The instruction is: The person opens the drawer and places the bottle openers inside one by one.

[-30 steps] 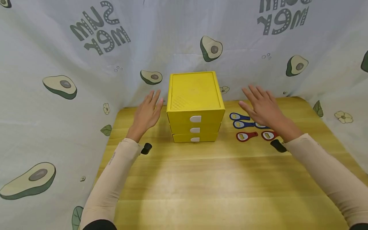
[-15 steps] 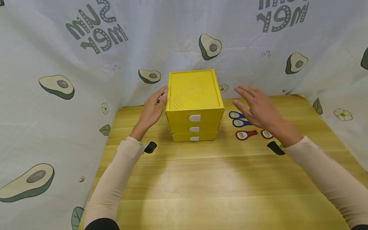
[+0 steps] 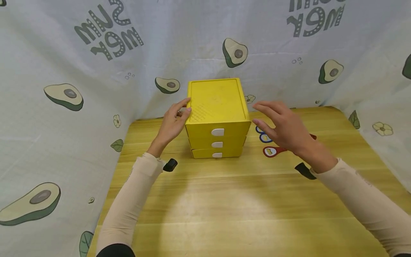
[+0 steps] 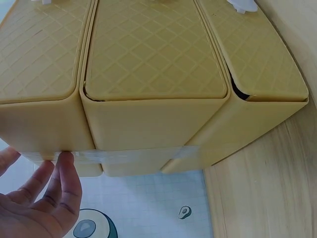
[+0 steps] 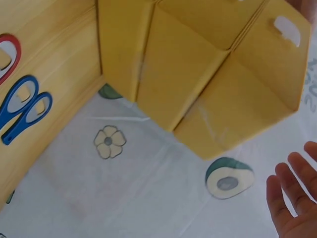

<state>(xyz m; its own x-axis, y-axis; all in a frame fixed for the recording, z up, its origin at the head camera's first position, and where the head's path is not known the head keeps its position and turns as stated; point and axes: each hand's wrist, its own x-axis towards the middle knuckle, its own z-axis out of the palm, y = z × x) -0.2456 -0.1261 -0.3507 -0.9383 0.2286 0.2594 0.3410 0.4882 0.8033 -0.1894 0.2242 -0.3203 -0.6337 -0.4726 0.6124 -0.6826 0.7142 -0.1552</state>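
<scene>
Yellow plastic drawer unit [image 3: 218, 100], upright on the wooden bench [image 3: 205, 200], with three drawers stacked one above another and a white pull [image 3: 217, 132] on each front. At the unit's left side, my left hand [image 3: 172, 123] touches the wall near its top edge with the fingertips, the fingers lightly bent. Clear tape [image 4: 124, 156] crosses that same wall, and a dark gap shows at one corner of the lowest drawer front. Just beside the unit's right side, my right hand [image 3: 284, 125] is held apart from it, thumb spread away from the fingers, gripping nothing. To the right of the unit lie two blue ring-headed pieces [image 5: 13, 135] and, nearer to me, a red ring-headed piece [image 3: 277, 149]; my right hand partly covers them in the head view. Behind the unit hangs a pale cloth [image 3: 192, 32] printed with avocados.
</scene>
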